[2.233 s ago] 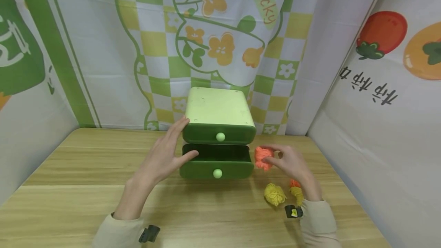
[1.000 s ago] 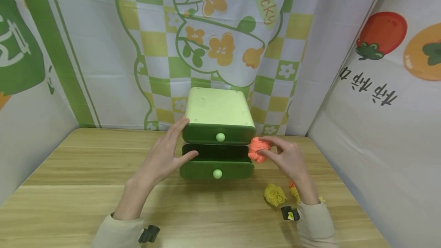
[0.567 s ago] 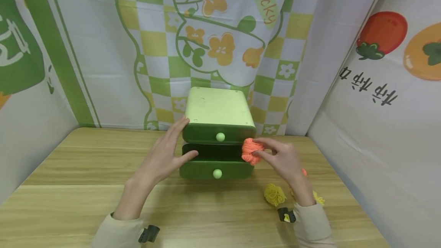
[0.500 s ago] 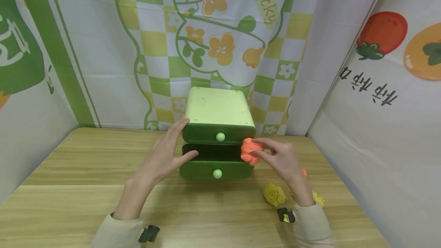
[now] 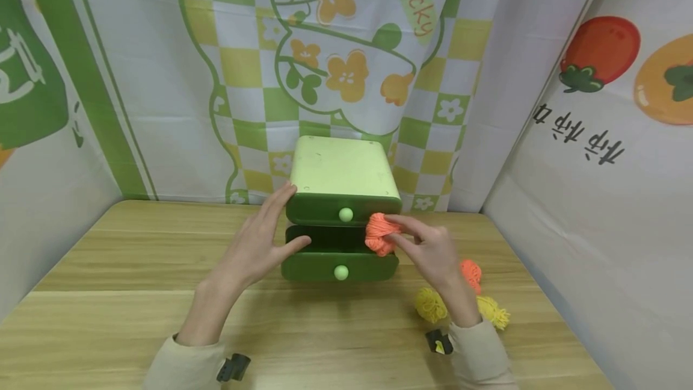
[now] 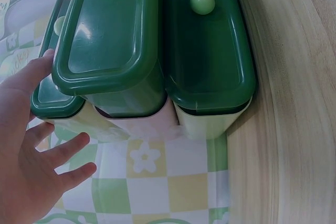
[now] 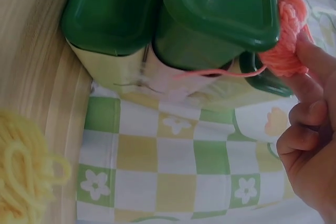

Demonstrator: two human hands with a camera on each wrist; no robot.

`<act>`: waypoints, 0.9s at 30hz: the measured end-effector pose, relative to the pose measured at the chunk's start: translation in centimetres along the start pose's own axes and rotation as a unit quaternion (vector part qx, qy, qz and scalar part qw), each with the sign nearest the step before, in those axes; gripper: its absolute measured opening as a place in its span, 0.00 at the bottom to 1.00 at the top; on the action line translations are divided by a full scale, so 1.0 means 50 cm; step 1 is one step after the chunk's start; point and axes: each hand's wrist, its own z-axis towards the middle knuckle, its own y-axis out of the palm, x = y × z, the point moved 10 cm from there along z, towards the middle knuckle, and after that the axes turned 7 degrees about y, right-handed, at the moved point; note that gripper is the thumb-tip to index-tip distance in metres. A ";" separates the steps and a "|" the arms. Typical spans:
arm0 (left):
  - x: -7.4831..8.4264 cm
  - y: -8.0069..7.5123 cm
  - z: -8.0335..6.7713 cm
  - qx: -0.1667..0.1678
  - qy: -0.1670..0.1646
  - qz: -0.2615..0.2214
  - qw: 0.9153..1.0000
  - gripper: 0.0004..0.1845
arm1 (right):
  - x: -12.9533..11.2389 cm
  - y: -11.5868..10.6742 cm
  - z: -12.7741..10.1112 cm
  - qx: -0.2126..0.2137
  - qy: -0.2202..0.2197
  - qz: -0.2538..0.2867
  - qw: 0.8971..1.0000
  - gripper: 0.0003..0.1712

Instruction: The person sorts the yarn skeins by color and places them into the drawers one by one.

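A green two-drawer box (image 5: 341,167) stands at the middle back of the wooden table. Its upper drawer (image 5: 344,210) is closed and its lower drawer (image 5: 340,266) is pulled out. My left hand (image 5: 271,229) lies flat against the box's left side with straight fingers, the thumb on the lower drawer's corner. My right hand (image 5: 405,236) pinches an orange yarn bundle (image 5: 378,233) just over the right end of the lower drawer. In the right wrist view the orange yarn bundle (image 7: 286,38) sits at my fingertips (image 7: 310,72) beside the lower drawer's rim (image 7: 220,9), trailing a loose strand.
Right of the box lie a second orange yarn bundle (image 5: 471,272) and two yellow yarn bundles (image 5: 430,306) (image 5: 492,313). Printed cloth walls close in the table (image 5: 108,257) at the back and on both sides.
My right hand has carried the orange yarn bundle leftward from beside the box to over the open lower drawer. The left hand has stayed on the box.
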 end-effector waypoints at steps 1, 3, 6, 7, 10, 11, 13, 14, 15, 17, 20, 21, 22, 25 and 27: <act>0.000 0.000 0.000 0.000 0.000 0.000 1.000 0.50 | 0.000 0.003 0.000 -0.003 0.005 -0.005 1.000 0.20; 0.000 -0.001 0.000 0.001 0.000 0.000 1.000 0.50 | 0.000 0.008 0.000 -0.010 0.015 -0.012 1.000 0.20; 0.000 -0.001 0.001 0.002 0.002 0.002 1.000 0.50 | 0.003 0.016 0.000 -0.021 0.029 -0.021 0.999 0.20; 0.000 -0.001 0.001 0.002 0.002 0.002 1.000 0.50 | 0.003 0.018 0.000 -0.024 0.034 -0.024 0.999 0.19; 0.000 -0.001 0.001 0.002 0.004 0.005 1.000 0.50 | 0.009 0.030 -0.001 -0.043 0.049 -0.035 0.997 0.19; 0.000 -0.001 0.000 0.003 0.004 0.005 1.000 0.50 | 0.011 0.034 -0.001 -0.052 0.055 -0.041 0.996 0.19; 0.000 -0.001 0.000 0.003 0.004 0.004 1.000 0.50 | 0.015 0.042 -0.002 -0.068 0.067 -0.050 0.994 0.19; -0.001 -0.001 0.000 0.004 0.003 0.002 1.000 0.50 | 0.017 0.046 -0.002 -0.075 0.072 -0.054 0.993 0.19; -0.001 -0.001 -0.001 0.004 0.003 0.001 1.000 0.50 | 0.019 0.048 -0.002 -0.081 0.077 -0.057 0.992 0.19; -0.001 0.000 -0.001 0.003 0.002 0.000 1.000 0.50 | 0.021 0.051 -0.002 -0.088 0.085 -0.059 0.991 0.20; -0.001 0.000 -0.001 0.002 0.001 -0.001 1.000 0.51 | 0.021 0.054 -0.003 -0.099 0.094 -0.062 0.989 0.21; -0.001 0.000 0.000 0.002 0.000 0.000 1.000 0.51 | 0.021 0.056 -0.003 -0.105 0.095 -0.066 0.988 0.22; -0.001 -0.001 0.000 0.002 0.000 0.000 1.000 0.51 | 0.021 0.059 -0.004 -0.112 0.097 -0.070 0.987 0.23; -0.001 -0.001 -0.001 0.002 -0.001 0.001 1.000 0.51 | 0.021 0.065 -0.006 -0.128 0.102 -0.080 0.983 0.26; 0.000 -0.001 0.000 0.003 0.000 0.002 1.000 0.50 | 0.021 0.067 -0.008 -0.133 0.102 -0.085 0.982 0.26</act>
